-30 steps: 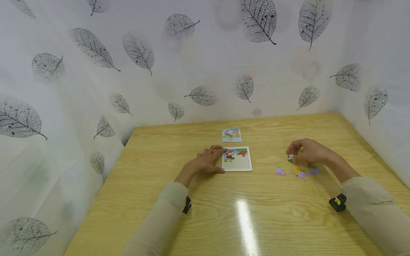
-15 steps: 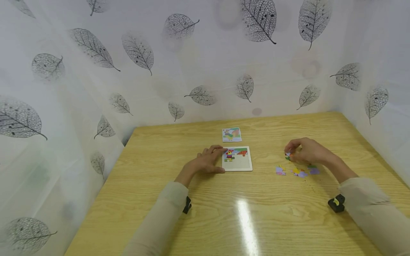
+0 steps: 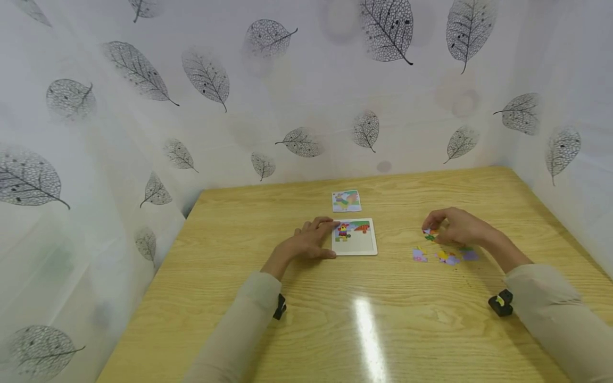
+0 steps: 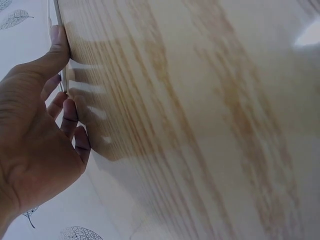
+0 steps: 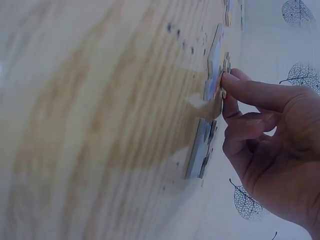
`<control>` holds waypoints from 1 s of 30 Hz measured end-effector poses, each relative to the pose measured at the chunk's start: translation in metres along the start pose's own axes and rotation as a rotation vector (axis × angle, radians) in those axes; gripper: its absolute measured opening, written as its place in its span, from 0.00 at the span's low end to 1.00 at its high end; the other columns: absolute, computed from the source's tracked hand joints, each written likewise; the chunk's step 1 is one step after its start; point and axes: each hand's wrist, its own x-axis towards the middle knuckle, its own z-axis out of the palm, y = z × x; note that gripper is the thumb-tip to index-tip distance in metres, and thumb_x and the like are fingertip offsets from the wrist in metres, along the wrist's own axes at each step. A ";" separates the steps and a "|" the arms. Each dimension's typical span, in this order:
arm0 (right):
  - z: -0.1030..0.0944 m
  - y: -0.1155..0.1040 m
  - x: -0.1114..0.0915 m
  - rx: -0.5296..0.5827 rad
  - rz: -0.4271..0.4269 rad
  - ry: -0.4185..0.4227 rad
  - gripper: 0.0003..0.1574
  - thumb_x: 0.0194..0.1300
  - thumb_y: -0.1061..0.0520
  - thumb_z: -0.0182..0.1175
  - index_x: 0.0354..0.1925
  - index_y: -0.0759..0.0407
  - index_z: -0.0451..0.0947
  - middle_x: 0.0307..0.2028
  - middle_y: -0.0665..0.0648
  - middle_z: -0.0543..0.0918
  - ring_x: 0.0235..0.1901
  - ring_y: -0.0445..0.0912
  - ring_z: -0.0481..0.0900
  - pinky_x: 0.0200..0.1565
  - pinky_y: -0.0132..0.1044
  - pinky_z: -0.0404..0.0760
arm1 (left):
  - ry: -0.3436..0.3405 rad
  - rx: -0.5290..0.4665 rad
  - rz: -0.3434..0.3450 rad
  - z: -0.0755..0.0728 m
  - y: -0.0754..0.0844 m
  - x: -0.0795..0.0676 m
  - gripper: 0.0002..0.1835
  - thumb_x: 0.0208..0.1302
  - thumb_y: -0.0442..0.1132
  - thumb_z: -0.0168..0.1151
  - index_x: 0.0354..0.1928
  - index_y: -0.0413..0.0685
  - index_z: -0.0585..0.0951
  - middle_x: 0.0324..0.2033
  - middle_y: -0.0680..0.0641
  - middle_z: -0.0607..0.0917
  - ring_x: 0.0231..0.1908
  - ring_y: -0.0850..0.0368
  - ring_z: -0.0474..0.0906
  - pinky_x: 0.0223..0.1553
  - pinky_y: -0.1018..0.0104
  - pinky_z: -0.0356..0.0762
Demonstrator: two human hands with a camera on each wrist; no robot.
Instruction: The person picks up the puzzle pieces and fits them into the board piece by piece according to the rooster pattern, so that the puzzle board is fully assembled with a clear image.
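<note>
My left hand (image 3: 311, 240) rests at the left side of a white puzzle tray (image 3: 375, 246). Its index fingertip lies over the upper left corner and its thumb is at the lower left one; in the left wrist view the fingers (image 4: 69, 117) are loosely bent near the wood. Joined colourful pieces (image 3: 342, 232) fill the tray's upper and left parts, while its lower right shows bare backing. Over on the right, my right hand (image 3: 460, 227) pinches a puzzle piece (image 3: 429, 234) with red, orange and green on it between thumb and fingers, low over the table.
Several loose puzzle pieces (image 3: 447, 258) in lilac, yellow and green lie below my right hand, some partly hidden by it. A square picture card (image 3: 346, 201) of a rooster lies behind the tray. A leaf-print curtain (image 3: 306, 106) borders the wooden table (image 3: 239, 223).
My right hand has shifted slightly left with the puzzle piece, and more of the piece's red, orange and green side shows. My left hand and the tray stay put.
</note>
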 end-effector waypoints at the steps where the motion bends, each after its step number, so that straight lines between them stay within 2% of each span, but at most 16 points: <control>1: 0.000 0.000 0.000 -0.005 -0.002 0.002 0.18 0.62 0.71 0.67 0.51 0.66 0.82 0.52 0.71 0.79 0.17 0.36 0.63 0.18 0.32 0.66 | 0.000 0.000 -0.001 0.000 0.000 0.000 0.48 0.70 0.57 0.67 0.84 0.61 0.52 0.81 0.48 0.51 0.74 0.39 0.56 0.69 0.34 0.59; 3: 0.000 -0.001 0.000 -0.005 0.008 0.005 0.18 0.62 0.71 0.67 0.51 0.66 0.82 0.51 0.70 0.79 0.14 0.37 0.61 0.17 0.31 0.66 | -0.003 0.002 -0.002 0.000 0.000 0.000 0.48 0.70 0.57 0.67 0.84 0.62 0.52 0.81 0.48 0.50 0.74 0.39 0.56 0.69 0.35 0.59; 6: 0.002 -0.003 0.000 -0.026 0.013 0.015 0.18 0.61 0.69 0.69 0.51 0.65 0.82 0.50 0.68 0.81 0.17 0.39 0.64 0.18 0.32 0.66 | 0.001 0.001 0.000 0.000 0.000 0.001 0.48 0.70 0.56 0.67 0.84 0.60 0.52 0.81 0.48 0.50 0.74 0.38 0.56 0.68 0.34 0.59; 8: 0.003 -0.005 0.001 -0.048 0.007 0.025 0.18 0.61 0.67 0.70 0.50 0.64 0.83 0.49 0.67 0.82 0.23 0.41 0.70 0.19 0.32 0.67 | 0.000 0.002 0.001 0.001 0.000 0.001 0.48 0.70 0.56 0.67 0.84 0.60 0.52 0.81 0.47 0.50 0.74 0.38 0.56 0.68 0.34 0.59; 10: 0.005 -0.007 0.002 -0.047 0.006 0.028 0.18 0.61 0.66 0.71 0.51 0.63 0.83 0.49 0.66 0.83 0.25 0.42 0.70 0.19 0.33 0.66 | 0.007 0.011 0.004 0.002 -0.002 0.002 0.47 0.70 0.57 0.66 0.84 0.59 0.52 0.81 0.47 0.51 0.74 0.38 0.56 0.68 0.34 0.60; 13: 0.009 -0.011 0.006 -0.018 0.004 0.028 0.18 0.63 0.65 0.71 0.52 0.63 0.84 0.52 0.68 0.82 0.20 0.40 0.66 0.17 0.33 0.64 | 0.001 0.013 0.001 0.002 -0.002 0.001 0.48 0.71 0.57 0.66 0.84 0.59 0.52 0.81 0.47 0.51 0.74 0.38 0.56 0.69 0.35 0.60; 17: 0.014 -0.017 0.014 0.036 -0.005 0.022 0.18 0.67 0.64 0.68 0.55 0.63 0.83 0.55 0.69 0.80 0.13 0.38 0.55 0.17 0.32 0.62 | -0.012 -0.002 -0.006 0.001 0.000 -0.002 0.48 0.71 0.57 0.66 0.84 0.59 0.51 0.81 0.47 0.50 0.75 0.38 0.54 0.70 0.34 0.57; 27: 0.033 -0.039 0.040 0.105 -0.063 -0.011 0.18 0.69 0.63 0.66 0.56 0.63 0.83 0.56 0.70 0.79 0.13 0.37 0.55 0.18 0.32 0.63 | -0.004 -0.016 0.000 0.000 0.001 -0.004 0.47 0.70 0.57 0.66 0.84 0.60 0.52 0.81 0.47 0.50 0.76 0.37 0.53 0.71 0.32 0.55; 30: 0.040 -0.047 0.048 0.128 -0.070 -0.015 0.18 0.69 0.65 0.66 0.56 0.64 0.82 0.56 0.70 0.78 0.14 0.39 0.61 0.18 0.32 0.62 | -0.004 -0.006 0.000 -0.001 0.001 -0.003 0.48 0.70 0.57 0.66 0.84 0.61 0.52 0.82 0.47 0.50 0.76 0.37 0.54 0.71 0.33 0.57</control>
